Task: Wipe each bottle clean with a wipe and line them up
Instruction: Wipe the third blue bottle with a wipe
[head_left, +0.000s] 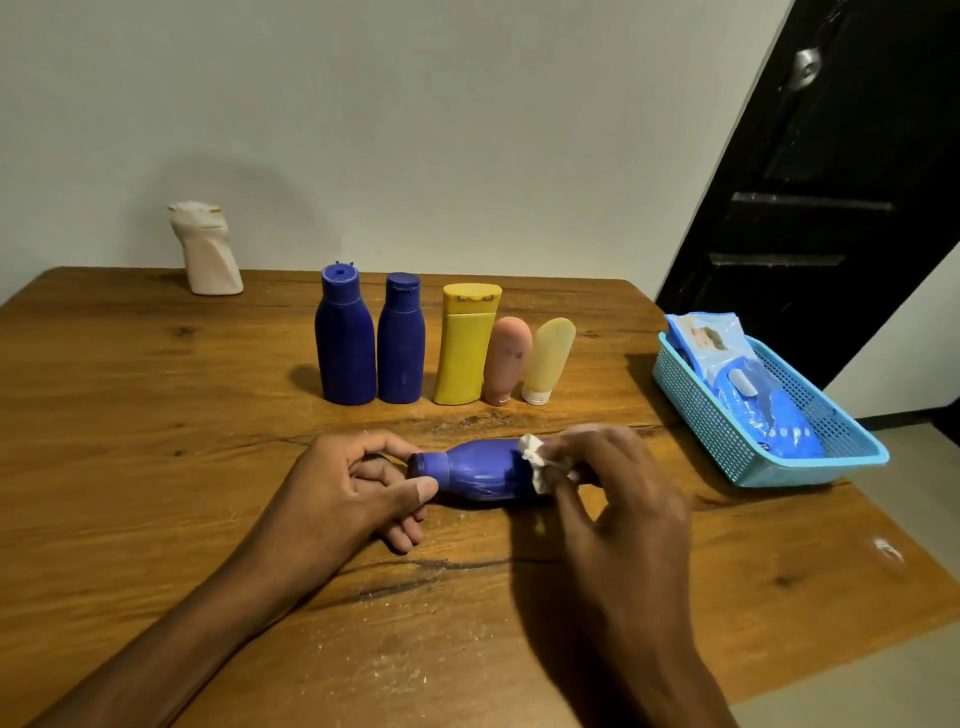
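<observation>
A blue bottle (480, 475) lies on its side over the wooden table (156, 415), neck pointing left. My left hand (358, 491) grips its neck end between thumb and fingers. My right hand (618, 493) pinches a crumpled white wipe (535, 460) against the bottle's wide end. Behind stands a row: two blue bottles (345, 343) (401, 340), a yellow bottle (465, 345), a pink tube (507, 361) and a pale yellow tube (548, 361). A white bottle (205, 249) stands apart at the back left.
A light blue plastic basket (727, 436) holding wipe packs (769, 405) sits at the table's right edge. A dark door (831, 182) is at the right behind it. A pale wall runs behind the table.
</observation>
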